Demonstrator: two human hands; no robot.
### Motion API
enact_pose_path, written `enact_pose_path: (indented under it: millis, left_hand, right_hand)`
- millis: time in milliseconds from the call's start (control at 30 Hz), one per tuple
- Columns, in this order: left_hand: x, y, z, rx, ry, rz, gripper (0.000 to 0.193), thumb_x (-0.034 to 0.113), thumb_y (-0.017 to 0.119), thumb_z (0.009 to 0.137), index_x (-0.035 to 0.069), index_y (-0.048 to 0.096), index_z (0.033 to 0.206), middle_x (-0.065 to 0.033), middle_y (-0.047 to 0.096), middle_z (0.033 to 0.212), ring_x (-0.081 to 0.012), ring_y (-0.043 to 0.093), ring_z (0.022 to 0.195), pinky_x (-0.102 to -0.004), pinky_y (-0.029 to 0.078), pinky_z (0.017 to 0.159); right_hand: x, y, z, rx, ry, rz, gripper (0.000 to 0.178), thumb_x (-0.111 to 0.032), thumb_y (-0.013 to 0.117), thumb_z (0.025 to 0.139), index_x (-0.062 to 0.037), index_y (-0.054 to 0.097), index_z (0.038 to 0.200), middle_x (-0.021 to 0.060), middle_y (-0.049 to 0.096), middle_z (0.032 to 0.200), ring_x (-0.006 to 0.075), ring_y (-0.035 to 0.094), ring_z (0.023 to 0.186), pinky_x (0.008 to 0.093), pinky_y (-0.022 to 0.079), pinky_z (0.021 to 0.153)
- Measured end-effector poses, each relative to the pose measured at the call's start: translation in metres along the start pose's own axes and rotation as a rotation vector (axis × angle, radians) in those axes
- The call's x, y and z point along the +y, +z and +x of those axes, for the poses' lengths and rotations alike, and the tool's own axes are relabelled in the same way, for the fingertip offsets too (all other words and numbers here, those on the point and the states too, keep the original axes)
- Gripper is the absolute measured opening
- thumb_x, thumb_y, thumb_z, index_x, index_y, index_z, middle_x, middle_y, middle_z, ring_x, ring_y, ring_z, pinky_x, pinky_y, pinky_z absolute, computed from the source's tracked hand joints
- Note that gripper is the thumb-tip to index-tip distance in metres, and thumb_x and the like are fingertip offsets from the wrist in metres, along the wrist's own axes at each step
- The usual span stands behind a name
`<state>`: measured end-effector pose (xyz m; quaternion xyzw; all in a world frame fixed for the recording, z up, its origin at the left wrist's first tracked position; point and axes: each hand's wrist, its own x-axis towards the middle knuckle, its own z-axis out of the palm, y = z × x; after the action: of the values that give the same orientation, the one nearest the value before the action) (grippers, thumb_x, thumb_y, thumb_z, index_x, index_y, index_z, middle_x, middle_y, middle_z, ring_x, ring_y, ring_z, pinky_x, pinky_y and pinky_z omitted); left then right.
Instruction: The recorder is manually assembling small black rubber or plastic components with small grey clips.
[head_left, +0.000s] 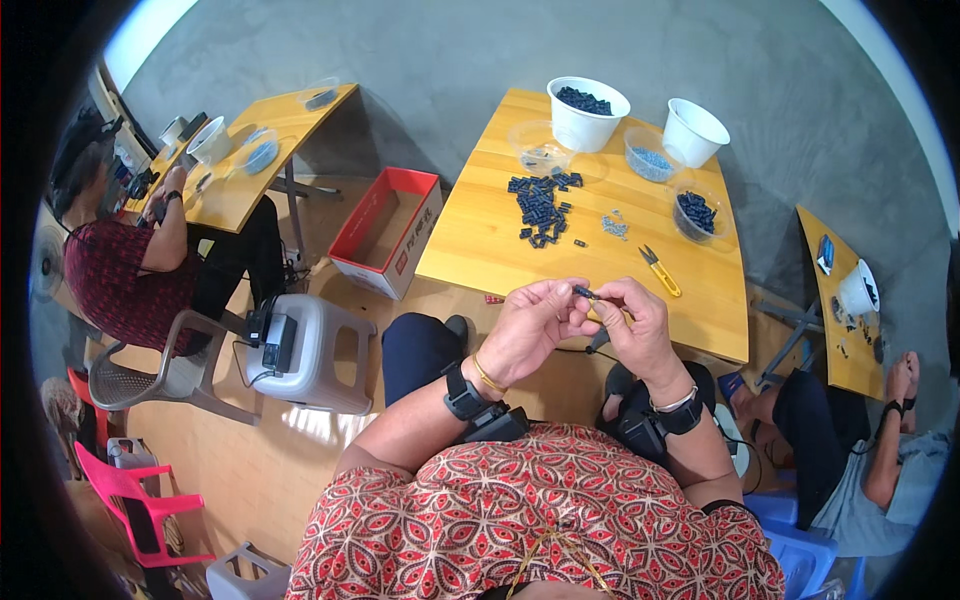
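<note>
Just off the table's near edge, my left hand [535,330] is closed in a pinch around a small dark plastic piece [582,291]. My right hand [640,325] meets it, fingers pinched at the piece's right end; whether a second tiny part sits between those fingertips is too small to tell. Beyond my hands lies a loose pile of similar dark pieces [540,208], with a single one [580,243] apart from it. Tiny pale blue-grey parts [614,227] are scattered to the right of the pile. Yellow-handled snips [661,273] rest nearest my right hand.
Toward the back of the wooden table [470,250] stand a white tub [590,128] of dark pieces, another white tub [695,135] and several clear bowls. A red-and-white carton [375,270] is on the floor to the left. People sit at tables on both sides.
</note>
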<state>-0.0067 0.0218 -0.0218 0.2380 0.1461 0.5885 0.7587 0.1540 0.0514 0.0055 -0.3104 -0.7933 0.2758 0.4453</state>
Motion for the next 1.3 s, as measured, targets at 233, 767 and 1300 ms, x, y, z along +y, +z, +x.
enact_pose_path:
  millis: [233, 767, 1300]
  left_hand:
    - [-0.019, -0.025, 0.033, 0.119, 0.065, 0.371, 0.014, 0.006, 0.053, 0.087, -0.001, 0.060, 0.097, -0.0050, 0.061, 0.082, -0.0120, 0.059, 0.072, -0.0281, 0.052, 0.071]
    - [-0.048, -0.067, 0.085, 0.043, 0.651, 1.719, 0.008, 0.007, 0.065, 0.068, 0.006, 0.062, 0.075, -0.0096, 0.056, 0.069, -0.0272, 0.053, 0.072, -0.0374, 0.038, 0.078]
    - [-0.058, -0.068, 0.079, 0.090, 0.747, 1.767, 0.010, 0.001, 0.060, 0.059, 0.006, 0.051, 0.057, -0.0088, 0.051, 0.062, -0.0274, 0.051, 0.067, -0.0367, 0.036, 0.071]
  right_hand:
    - [0.043, 0.009, 0.002, 0.026, 0.024, -0.009, 0.007, 0.001, 0.058, 0.078, -0.0003, 0.055, 0.084, 0.0120, 0.057, 0.074, 0.0239, 0.058, 0.067, 0.0303, 0.046, 0.059]
    - [0.117, 0.011, -0.006, 0.016, -0.042, -0.428, 0.006, 0.001, 0.056, 0.068, -0.0022, 0.057, 0.072, 0.0109, 0.053, 0.071, 0.0300, 0.052, 0.071, 0.0392, 0.041, 0.065]
    - [0.145, 0.047, 0.033, 0.197, 0.064, -0.414, 0.007, 0.001, 0.047, 0.064, -0.0039, 0.051, 0.060, 0.0137, 0.053, 0.065, 0.0333, 0.051, 0.067, 0.0432, 0.040, 0.060]
